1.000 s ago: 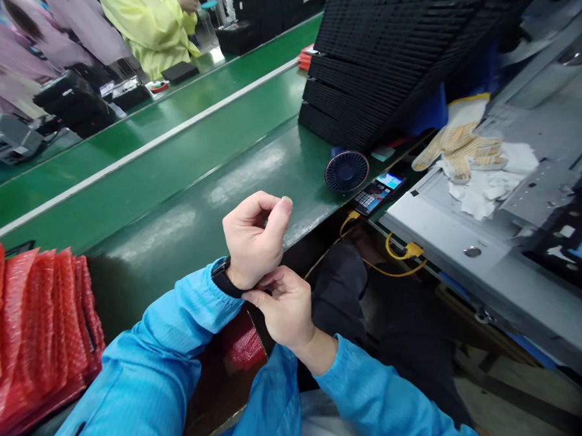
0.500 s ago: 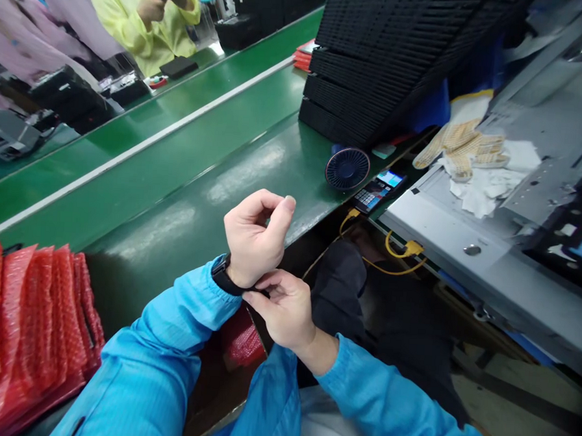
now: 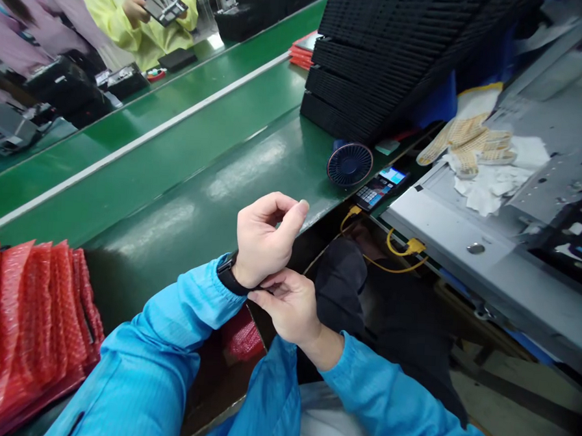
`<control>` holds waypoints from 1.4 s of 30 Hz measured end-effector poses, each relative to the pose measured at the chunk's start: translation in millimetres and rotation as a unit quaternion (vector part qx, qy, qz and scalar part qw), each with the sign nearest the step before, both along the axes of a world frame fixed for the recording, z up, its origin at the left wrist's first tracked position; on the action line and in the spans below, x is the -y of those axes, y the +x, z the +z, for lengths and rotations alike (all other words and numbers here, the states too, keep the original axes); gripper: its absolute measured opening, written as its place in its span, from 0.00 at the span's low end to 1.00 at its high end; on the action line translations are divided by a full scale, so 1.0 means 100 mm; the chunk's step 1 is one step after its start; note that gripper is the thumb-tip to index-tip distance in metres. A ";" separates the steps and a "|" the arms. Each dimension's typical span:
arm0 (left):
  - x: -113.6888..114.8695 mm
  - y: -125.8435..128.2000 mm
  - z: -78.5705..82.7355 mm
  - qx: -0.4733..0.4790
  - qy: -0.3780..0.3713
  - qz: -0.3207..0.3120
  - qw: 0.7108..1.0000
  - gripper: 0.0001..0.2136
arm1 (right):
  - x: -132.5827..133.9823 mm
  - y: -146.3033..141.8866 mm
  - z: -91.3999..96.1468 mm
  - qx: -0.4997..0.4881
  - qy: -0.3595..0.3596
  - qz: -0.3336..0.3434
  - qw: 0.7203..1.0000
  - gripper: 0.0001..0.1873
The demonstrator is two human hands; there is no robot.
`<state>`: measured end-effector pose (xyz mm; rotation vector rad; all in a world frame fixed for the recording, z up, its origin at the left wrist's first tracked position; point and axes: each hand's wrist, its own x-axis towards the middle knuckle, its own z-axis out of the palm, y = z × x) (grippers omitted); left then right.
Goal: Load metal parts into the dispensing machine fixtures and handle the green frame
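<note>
My left hand (image 3: 269, 236) is raised over the belt edge, fingers curled into a loose fist, palm side turned away from view in part. Nothing shows in it. Around its wrist, at the blue cuff, sits a black wristband (image 3: 230, 276). Fingers of my right hand (image 3: 291, 307) pinch the wristband at the underside of the left wrist. The exact spot between thumb and fingertips is mostly hidden. Below the wrists, red bubble wrap (image 3: 244, 336) lies inside a cardboard box (image 3: 213, 396).
Red bubble-wrap bags (image 3: 37, 315) stand at left on the green conveyor (image 3: 139, 229). A tall stack of black trays (image 3: 372, 66), a small fan (image 3: 350, 164) and a keypad device (image 3: 381, 188) lie ahead. Gloves (image 3: 471, 139) rest on a grey machine (image 3: 447, 220). A co-worker (image 3: 135, 21) stands opposite.
Both my hands appear slightly farther right, with the same pinch on the wristband. Across the conveyor, the co-worker has tilted the held flat device so its face shows.
</note>
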<state>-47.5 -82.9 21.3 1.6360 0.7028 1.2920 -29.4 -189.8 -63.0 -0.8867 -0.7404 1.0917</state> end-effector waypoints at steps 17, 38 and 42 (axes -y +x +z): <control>-0.29 0.14 -0.43 0.069 -0.203 -0.041 0.976 0.19 | -0.03 0.15 -0.10 0.467 0.178 -0.213 0.840 0.18; -0.46 0.08 -0.30 -0.084 -0.041 0.082 0.992 0.20 | -0.27 0.21 0.04 0.534 0.170 -0.229 0.796 0.08; -0.57 -0.26 -0.08 -0.163 0.136 -0.017 0.977 0.22 | -0.18 0.06 -0.12 0.485 0.149 -0.188 0.841 0.17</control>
